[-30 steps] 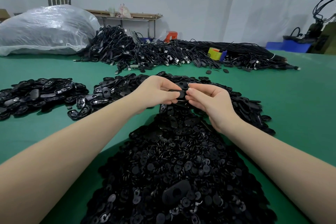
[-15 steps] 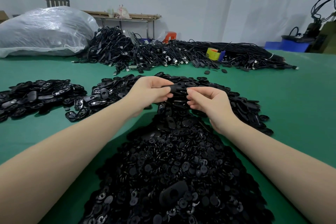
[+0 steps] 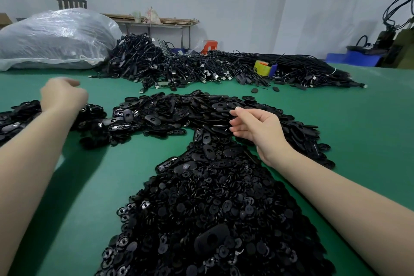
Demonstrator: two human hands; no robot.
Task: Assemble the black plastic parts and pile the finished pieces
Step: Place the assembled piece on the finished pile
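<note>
A big heap of small round black parts (image 3: 201, 219) lies nearest me on the green table (image 3: 363, 145). Behind it spreads an arc of oval black shells (image 3: 174, 110). At the far left is a separate pile of black pieces (image 3: 15, 119). My left hand (image 3: 62, 96) is stretched out over that left pile, blurred, with its back toward me and fingers curled; what it holds is hidden. My right hand (image 3: 255, 127) hovers over the oval shells with loosely curled fingers and nothing visible in it.
A long heap of black cables (image 3: 201, 69) runs across the back of the table, with a yellow and blue object (image 3: 263, 67) on it. A large clear plastic sack (image 3: 51, 38) sits at the back left. Blue bins (image 3: 354, 57) stand at the far right.
Both hands were together at the centre, pinching one black piece. My left hand has swung out left over the left pile, and my right hand has let go and stayed near the oval shells.
</note>
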